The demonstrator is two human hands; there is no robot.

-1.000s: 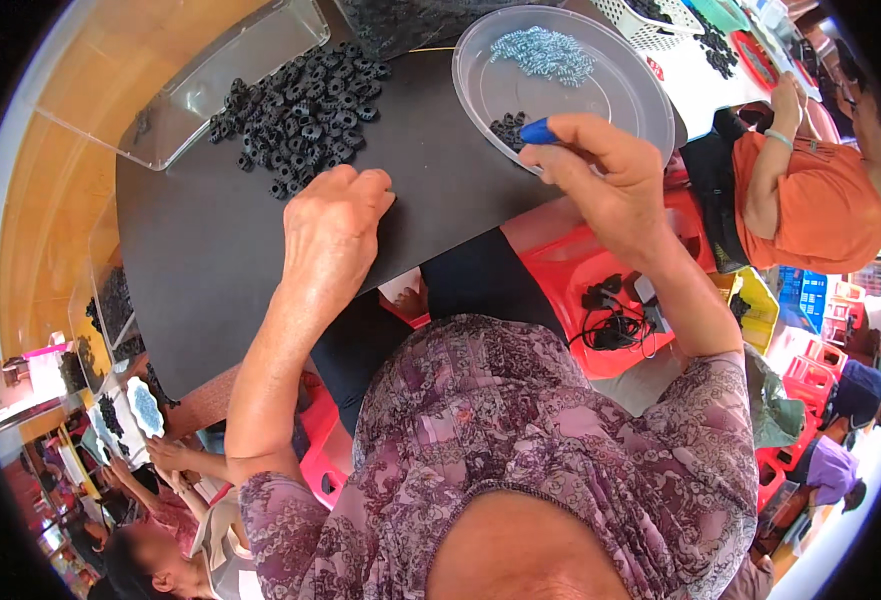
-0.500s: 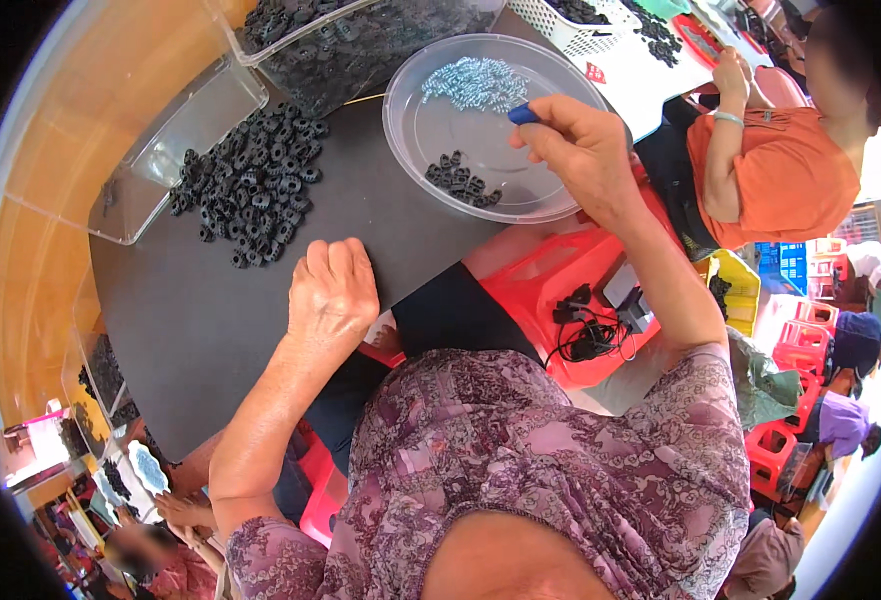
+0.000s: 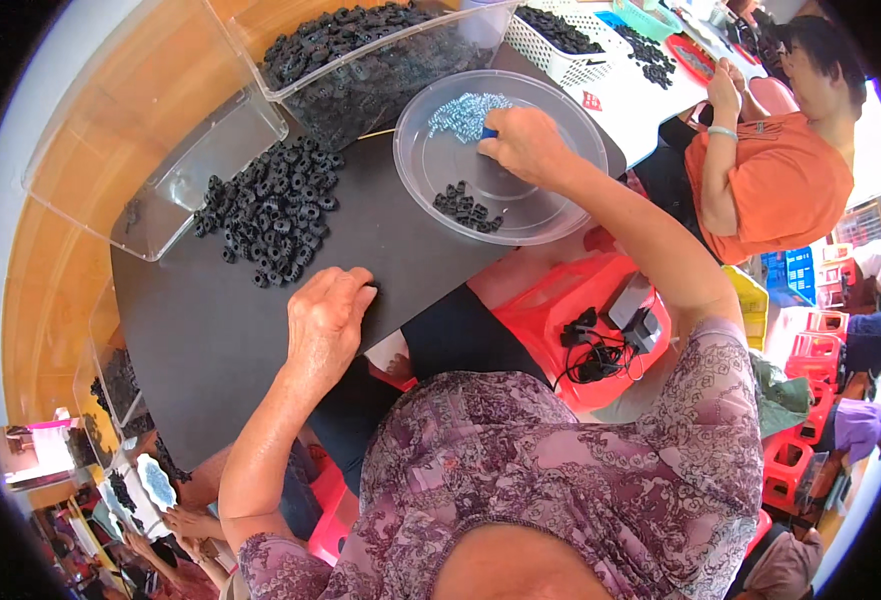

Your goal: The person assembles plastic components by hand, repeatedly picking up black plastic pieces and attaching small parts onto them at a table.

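Note:
My right hand reaches over a round clear plastic tray, fingers bent together beside a heap of small shiny bluish coiled pieces. A blue cover shows on one of its fingertips. What lies between those fingers is hidden. Nearer in the tray sits a small cluster of black plastic parts. My left hand rests at the near edge of the dark tabletop, thumb and fingers pinched. Whatever it holds is too small to name. Beyond it lies a loose pile of black plastic parts.
A large clear bin full of black parts stands at the back, with a clear plastic box left of it. A white basket is at the back right. A person in orange sits to the right, near a red stool.
My right hand has moved left and lowered toward the bluish pieces. My left hand has turned, bringing its thumb into view. The whole view has shifted slightly.

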